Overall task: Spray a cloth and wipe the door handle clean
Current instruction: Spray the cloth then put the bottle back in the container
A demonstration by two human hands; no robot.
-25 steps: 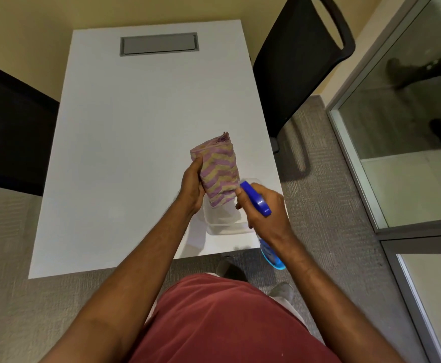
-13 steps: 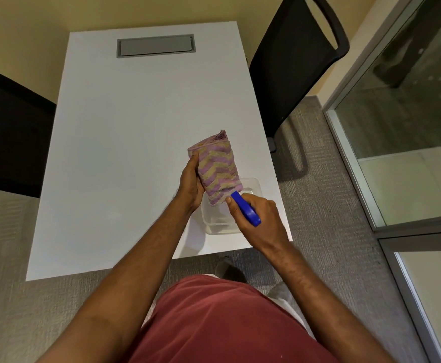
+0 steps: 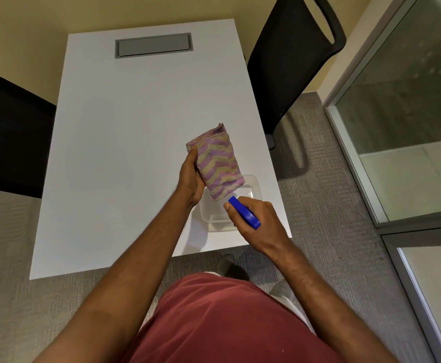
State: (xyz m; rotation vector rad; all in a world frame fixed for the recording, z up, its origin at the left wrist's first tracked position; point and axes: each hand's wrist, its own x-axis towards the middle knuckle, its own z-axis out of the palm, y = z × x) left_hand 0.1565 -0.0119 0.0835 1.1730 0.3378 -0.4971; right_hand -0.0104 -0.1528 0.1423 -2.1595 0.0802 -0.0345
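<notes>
Since the frame before: blue spray head (image 3: pixel 244 212) of the bottle turned a bit flatter and still aimed at the cloth, nozzle tip just below the cloth's bottom edge. Folded purple-and-cream zigzag towel cloth (image 3: pixel 217 163) held a touch higher over the table, still upright. Bottle body now hidden under the right hand; seen a second ago as clear blue below the wrist.

Left hand (image 3: pixel 191 176): fingers curled round the left side of the cloth, gripping it, thumb up along its edge. Right hand (image 3: pixel 257 222): fingers wrapped round the spray bottle, thumb lying beside the blue head. Finger on the trigger maybe, but hard to see from here.

Cloth up in the air above the near right part of the flat white table (image 3: pixel 125 153), right over a clear plastic tub (image 3: pixel 252 188) sitting on the table.

Counted: one cloth, one spray bottle, one clear tub, one white table with one grey flap (image 3: pixel 153 45) set in its far end, two black chairs (left chair (image 3: pixel 10 132), right chair (image 3: pixel 290 61)), two hands. Glass wall panels (image 3: pixel 408 106) on the right, grey carpet below, red shirt (image 3: pixel 224 320) at the bottom.

No words or labels clear enough to read on anything.
</notes>
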